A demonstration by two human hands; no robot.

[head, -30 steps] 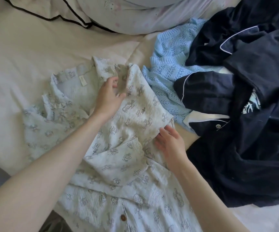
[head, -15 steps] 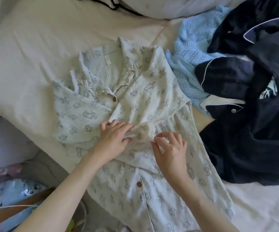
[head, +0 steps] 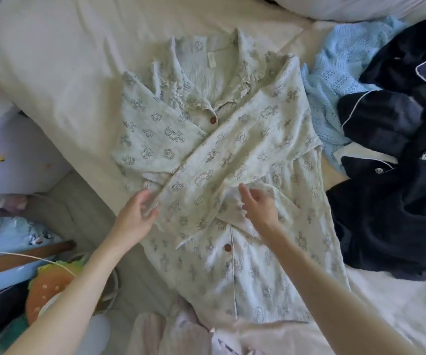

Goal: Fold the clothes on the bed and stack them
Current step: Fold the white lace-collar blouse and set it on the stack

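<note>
A pale green printed pyjama shirt (head: 232,139) with brown buttons lies face up on the cream bed sheet (head: 60,62), collar pointing away from me. One sleeve is folded diagonally across its front. My left hand (head: 137,213) touches the cuff end of that folded sleeve at the shirt's left edge, fingers loosely bent. Over the middle of the shirt is my right hand (head: 259,206), fingers spread and relaxed, holding nothing. A light blue knit garment (head: 334,80) and dark navy pyjamas (head: 391,160) lie crumpled on the right.
A pillow (head: 360,6) lies at the head of the bed. A pale pink garment (head: 206,334) lies at the near edge. Left of the bed, below it, sit mixed items, among them a burger-shaped cushion (head: 50,285) and a white cable.
Both hands have slid down and apart from the shirt's middle. The sleeve now lies flat across the front, and the view has shifted so the whole shirt shows.
</note>
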